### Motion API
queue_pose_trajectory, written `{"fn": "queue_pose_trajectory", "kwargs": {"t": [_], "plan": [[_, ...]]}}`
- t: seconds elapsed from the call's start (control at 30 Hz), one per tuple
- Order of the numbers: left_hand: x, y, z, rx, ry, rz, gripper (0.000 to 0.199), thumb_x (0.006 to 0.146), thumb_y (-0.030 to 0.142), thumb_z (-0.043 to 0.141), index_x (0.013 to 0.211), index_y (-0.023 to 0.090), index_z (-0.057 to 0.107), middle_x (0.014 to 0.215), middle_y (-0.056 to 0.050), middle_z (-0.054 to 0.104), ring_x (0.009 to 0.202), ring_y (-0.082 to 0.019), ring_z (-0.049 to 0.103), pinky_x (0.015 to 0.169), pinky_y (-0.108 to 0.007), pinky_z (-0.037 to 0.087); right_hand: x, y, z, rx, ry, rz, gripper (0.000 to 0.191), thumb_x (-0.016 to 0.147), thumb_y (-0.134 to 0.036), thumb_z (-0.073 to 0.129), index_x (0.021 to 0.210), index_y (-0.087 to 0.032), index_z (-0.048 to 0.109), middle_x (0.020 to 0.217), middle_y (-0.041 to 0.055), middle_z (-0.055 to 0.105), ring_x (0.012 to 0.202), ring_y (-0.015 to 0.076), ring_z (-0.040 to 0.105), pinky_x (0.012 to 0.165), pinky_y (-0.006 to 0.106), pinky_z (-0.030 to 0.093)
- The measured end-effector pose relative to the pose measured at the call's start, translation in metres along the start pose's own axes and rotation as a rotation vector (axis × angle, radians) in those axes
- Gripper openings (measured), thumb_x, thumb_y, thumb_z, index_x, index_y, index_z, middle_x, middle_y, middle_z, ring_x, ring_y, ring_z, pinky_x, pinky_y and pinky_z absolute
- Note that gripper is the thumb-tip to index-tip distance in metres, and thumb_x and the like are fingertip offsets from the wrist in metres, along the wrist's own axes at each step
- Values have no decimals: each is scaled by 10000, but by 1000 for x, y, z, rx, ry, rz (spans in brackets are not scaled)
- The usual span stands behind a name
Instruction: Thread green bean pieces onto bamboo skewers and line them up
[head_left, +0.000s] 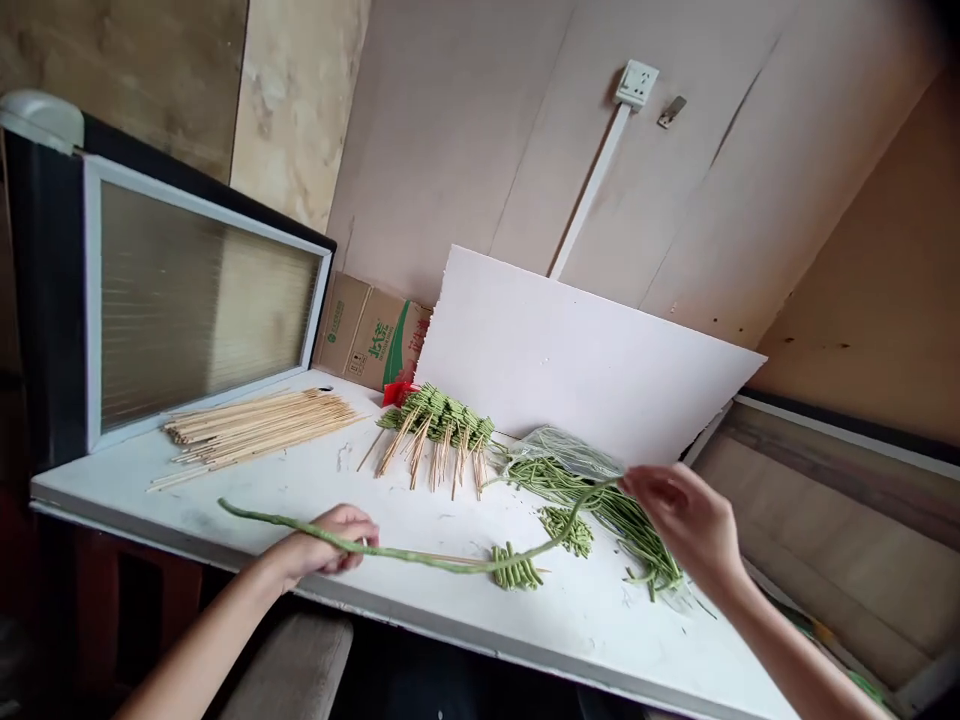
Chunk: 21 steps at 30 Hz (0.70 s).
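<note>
a long thin green bean (450,563) stretches across the front of the white worktop (315,480), its middle threaded onto a thin wooden skewer (439,558) with a folded green coil (516,570) at the tip. the left hand (330,540) is closed round the bean and skewer together, the bean's tail trailing left. the right hand (686,520) pinches the bean's other end, raised above a loose heap of green beans (622,515). behind lie finished bean skewers (439,425), a pile of bare bamboo sticks (255,428), a leaning white board (585,360) and a cardboard box (371,335).
</note>
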<state>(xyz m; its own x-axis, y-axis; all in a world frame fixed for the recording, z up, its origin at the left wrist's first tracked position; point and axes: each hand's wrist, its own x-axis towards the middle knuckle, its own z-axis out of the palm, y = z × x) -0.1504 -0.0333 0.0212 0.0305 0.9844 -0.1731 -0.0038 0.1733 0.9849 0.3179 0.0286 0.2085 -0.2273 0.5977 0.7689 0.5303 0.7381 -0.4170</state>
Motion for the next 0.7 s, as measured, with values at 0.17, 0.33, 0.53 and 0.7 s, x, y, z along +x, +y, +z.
{"fn": "queue_pose_trajectory", "kwargs": {"t": [0.17,0.33,0.53,0.7], "plan": [[-13,8,-3,-698,-90,-101,421,762,140,688,1181,101,689,640,-20,640,414,-50,436,352,-116,278,-61,31,26,-42,-67,14,127,929,-427,723,935,-319,789,836,72,730,706,259,757,644,384,709],[-16,27,1,-975,-19,-49,416,909,168,577,1308,66,634,909,-158,730,567,-108,607,422,-153,488,-43,31,39,-83,-108,-16,185,964,-423,652,938,-295,782,874,92,733,757,264,756,699,391,704],[-6,12,-1,-889,250,57,252,945,170,570,1168,84,650,826,-130,737,653,-164,700,545,-219,569,-20,33,44,-220,-214,-73,233,990,-361,586,1017,-260,794,960,99,764,802,245,769,735,363,675],[5,-4,-2,-753,274,133,122,904,192,639,1012,148,602,680,-64,702,559,-154,649,519,-212,499,-19,46,67,-559,-487,22,208,918,-266,619,999,-263,811,949,87,804,893,279,769,625,321,609]]}}
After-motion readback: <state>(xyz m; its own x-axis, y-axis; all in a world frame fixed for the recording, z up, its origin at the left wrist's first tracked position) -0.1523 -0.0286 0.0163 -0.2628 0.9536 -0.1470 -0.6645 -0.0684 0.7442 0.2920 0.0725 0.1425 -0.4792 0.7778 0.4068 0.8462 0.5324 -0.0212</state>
